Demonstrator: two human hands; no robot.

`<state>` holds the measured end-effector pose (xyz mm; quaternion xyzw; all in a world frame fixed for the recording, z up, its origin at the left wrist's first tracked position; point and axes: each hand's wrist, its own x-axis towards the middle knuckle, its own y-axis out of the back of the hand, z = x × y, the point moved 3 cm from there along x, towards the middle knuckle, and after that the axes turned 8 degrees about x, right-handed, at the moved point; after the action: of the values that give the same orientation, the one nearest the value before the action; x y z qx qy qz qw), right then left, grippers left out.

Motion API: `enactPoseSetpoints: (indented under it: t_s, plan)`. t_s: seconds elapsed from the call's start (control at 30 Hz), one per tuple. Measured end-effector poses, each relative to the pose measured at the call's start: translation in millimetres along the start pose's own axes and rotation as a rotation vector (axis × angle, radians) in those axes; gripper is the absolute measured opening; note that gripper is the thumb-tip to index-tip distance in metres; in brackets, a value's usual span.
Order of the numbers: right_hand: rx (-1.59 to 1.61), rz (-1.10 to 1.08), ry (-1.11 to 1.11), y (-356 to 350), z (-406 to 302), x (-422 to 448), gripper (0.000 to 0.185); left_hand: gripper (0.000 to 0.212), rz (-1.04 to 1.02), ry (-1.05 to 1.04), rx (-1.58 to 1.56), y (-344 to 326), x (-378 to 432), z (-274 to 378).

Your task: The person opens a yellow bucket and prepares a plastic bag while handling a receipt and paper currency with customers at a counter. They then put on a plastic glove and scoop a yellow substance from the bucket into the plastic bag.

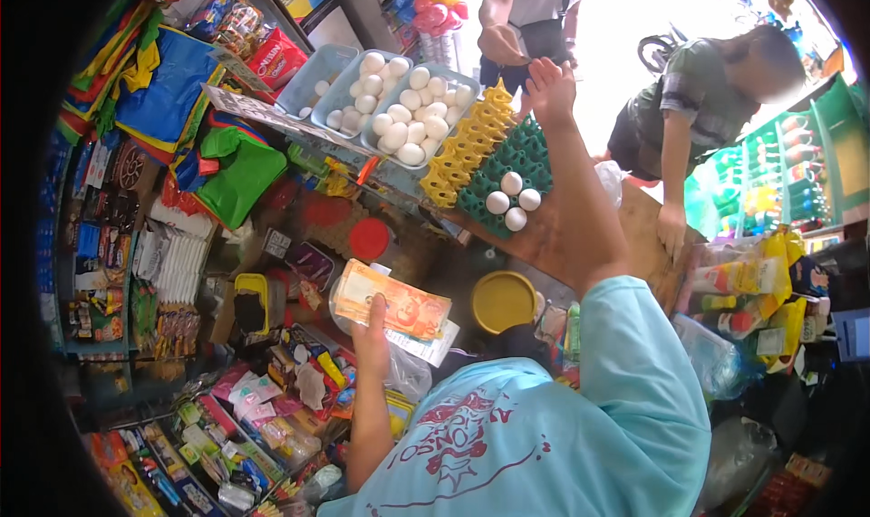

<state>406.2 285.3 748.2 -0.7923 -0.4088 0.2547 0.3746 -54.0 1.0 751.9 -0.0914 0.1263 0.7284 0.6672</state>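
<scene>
My left hand [371, 337] grips a stack of orange banknotes [401, 306], with the thumb across the top. A white paper bearing writing [438, 347] shows beneath the notes. Over the counter, my right hand [549, 92] reaches out with its fingers extended and nothing visible in it. Close to its fingertips is the hand [503, 44] of a person in a white sleeveless top; whether the two touch, I cannot tell. Below my right forearm, a green egg tray [506, 153] carries several white eggs [514, 201]. Stacked yellow egg trays [469, 146] stand left of it.
Plastic bins of white eggs [421, 119] line the counter's left. Another person [700, 102] rests a hand on the wooden counter [639, 238]. A round yellow lid [504, 301] sits below the counter. Packed goods [272, 408] crowd the lower left; colourful bags [241, 167] hang above.
</scene>
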Motion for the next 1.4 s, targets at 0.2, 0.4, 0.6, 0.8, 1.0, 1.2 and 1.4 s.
enactPoseSetpoints:
  t_s: [0.2, 0.4, 0.6, 0.8, 1.0, 1.2, 1.4]
  plan:
    - [0.251, -0.087, -0.004, -31, 22, 0, 0.073, 0.055, 0.114, 0.007, -0.053, 4, -30, -4]
    - [0.463, -0.037, -0.079, -11, 14, 5, 0.072, 0.058, 0.100, 0.033, -0.101, -7, -25, -6]
    - [-0.081, 0.097, -0.012, 31, -52, -29, 0.058, 0.058, -0.015, 0.043, -0.040, -33, -16, 14]
    - [-1.923, 0.193, 0.253, 110, -127, -129, 0.057, 0.054, -0.018, -0.002, -0.004, -14, -5, 2]
    - [-2.095, 0.335, -0.181, 134, -117, -180, 0.076, 0.052, -0.140, 0.027, -0.009, -37, 9, -5]
    - [-1.809, 0.175, -0.341, 164, -128, -151, 0.074, 0.050, -0.155, 0.058, -0.044, -57, 13, -5]
    - [-0.994, 0.002, -0.435, 260, -117, -122, 0.081, 0.051, -0.161, 0.030, -0.052, -66, 9, -18]
